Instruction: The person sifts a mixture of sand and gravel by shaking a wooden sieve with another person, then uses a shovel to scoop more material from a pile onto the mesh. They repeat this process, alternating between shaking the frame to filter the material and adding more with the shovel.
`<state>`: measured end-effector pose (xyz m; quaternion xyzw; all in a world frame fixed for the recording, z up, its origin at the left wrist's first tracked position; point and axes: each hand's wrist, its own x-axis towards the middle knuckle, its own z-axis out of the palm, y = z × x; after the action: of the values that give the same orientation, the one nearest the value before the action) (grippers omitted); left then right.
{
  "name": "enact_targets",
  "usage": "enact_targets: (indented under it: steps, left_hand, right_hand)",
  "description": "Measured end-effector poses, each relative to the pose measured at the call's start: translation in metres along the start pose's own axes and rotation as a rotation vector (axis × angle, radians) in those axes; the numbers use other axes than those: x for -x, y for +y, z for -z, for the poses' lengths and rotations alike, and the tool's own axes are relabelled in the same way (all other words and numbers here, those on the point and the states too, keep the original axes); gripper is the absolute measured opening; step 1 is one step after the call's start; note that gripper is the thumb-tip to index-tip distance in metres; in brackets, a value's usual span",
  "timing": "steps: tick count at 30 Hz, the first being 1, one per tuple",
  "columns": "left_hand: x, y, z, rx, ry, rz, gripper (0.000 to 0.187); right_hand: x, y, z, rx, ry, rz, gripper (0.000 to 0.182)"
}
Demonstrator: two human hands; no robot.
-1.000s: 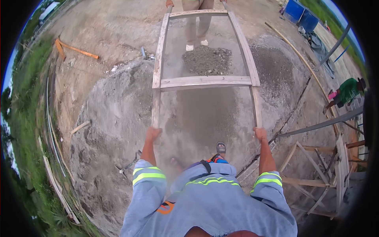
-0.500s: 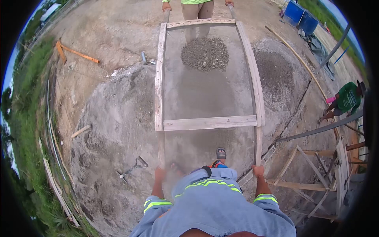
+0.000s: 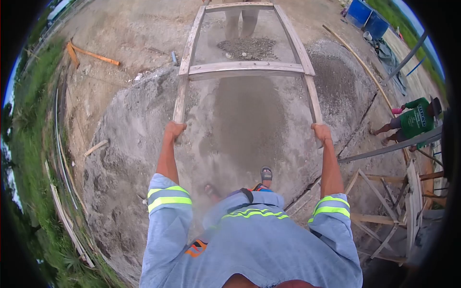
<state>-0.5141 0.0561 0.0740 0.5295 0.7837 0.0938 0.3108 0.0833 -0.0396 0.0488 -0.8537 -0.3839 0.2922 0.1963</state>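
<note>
A big wooden frame with a fine wire screen [image 3: 245, 68] is held out flat above a wide grey sand pile [image 3: 139, 144]. A small heap of grey gravel [image 3: 248, 48] sits on the screen at the far end. The left hand [image 3: 174, 130] is closed tight around the frame's left wooden rail. The right hand [image 3: 321, 132] is closed tight around the right rail. Both arms are stretched out straight. At the far end, another person's legs in tan trousers [image 3: 241, 21] show through the screen. Dusty sand hangs under the frame. A foot in a sandal [image 3: 266, 174] stands on the sand pile. Two blue barrels [image 3: 366, 17] stand far off on the right. A person in a green shirt [image 3: 414, 119] bends down at the right edge, near some wooden trestles [image 3: 389, 216].
</note>
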Motion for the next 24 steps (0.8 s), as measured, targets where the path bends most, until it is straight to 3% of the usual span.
enact_targets:
  steps: [2, 4, 6, 7, 8, 9, 10, 11, 12, 14, 17, 19, 20, 21, 22, 24]
  left_hand:
    - [-0.005, 0.000, 0.007, 0.070, 0.011, -0.031, 0.049]
    - [-0.001, -0.010, -0.007, 0.075, 0.046, -0.049, 0.048]
    - [0.024, -0.067, -0.074, 0.001, 0.088, -0.016, 0.046]
    - [0.052, -0.086, -0.097, 0.037, -0.044, 0.037, 0.048]
    - [0.065, -0.132, -0.140, 0.061, 0.086, 0.062, 0.050]
    - [0.084, -0.162, -0.160, 0.087, 0.017, 0.081, 0.052]
    - [0.102, -0.197, -0.181, 0.121, -0.004, 0.111, 0.053]
    - [0.116, -0.237, -0.208, 0.114, 0.065, 0.096, 0.047]
    - [0.127, -0.275, -0.233, 0.102, 0.129, 0.083, 0.041]
    - [0.133, -0.328, -0.265, 0.062, 0.111, 0.119, 0.034]
    - [0.126, -0.315, -0.249, -0.049, -0.122, 0.245, 0.074]
    - [0.085, -0.303, -0.233, 0.040, -0.194, 0.269, 0.069]
    - [0.060, -0.279, -0.212, 0.049, -0.258, 0.095, 0.060]
    - [0.050, -0.221, -0.175, 0.099, -0.164, 0.284, 0.055]
    - [0.019, -0.197, -0.155, 0.064, -0.135, 0.220, 0.052]
    - [-0.008, -0.114, -0.088, 0.017, -0.051, 0.086, 0.050]
  right_hand:
    - [-0.012, -0.017, 0.019, -0.040, -0.058, -0.048, 0.051]
    - [-0.006, 0.007, 0.003, 0.000, 0.015, -0.052, 0.051]
    - [0.013, 0.072, -0.041, 0.034, 0.074, -0.060, 0.050]
    - [0.037, 0.100, -0.061, 0.100, 0.114, -0.067, 0.049]
    - [0.034, 0.171, -0.097, 0.046, 0.066, -0.096, 0.050]
    - [0.067, 0.195, -0.105, 0.041, 0.098, -0.102, 0.047]
    - [0.065, 0.271, -0.141, -0.144, 0.028, -0.192, 0.039]
    - [0.106, 0.265, -0.129, -0.108, 0.041, -0.180, 0.033]
    - [0.120, 0.291, -0.138, -0.142, -0.016, -0.322, 0.048]
    - [0.144, 0.294, -0.128, -0.115, -0.132, -0.489, 0.054]
    - [0.153, 0.250, -0.113, -0.168, -0.052, -0.372, 0.054]
    - [0.131, 0.225, -0.111, -0.199, -0.014, -0.224, 0.049]
    - [0.091, 0.257, -0.132, -0.239, -0.147, -0.280, 0.048]
    - [0.074, 0.221, -0.119, -0.122, -0.132, -0.212, 0.052]
    - [0.038, 0.213, -0.123, -0.121, -0.093, -0.145, 0.049]
    - [0.019, 0.108, -0.072, -0.058, -0.042, -0.067, 0.043]
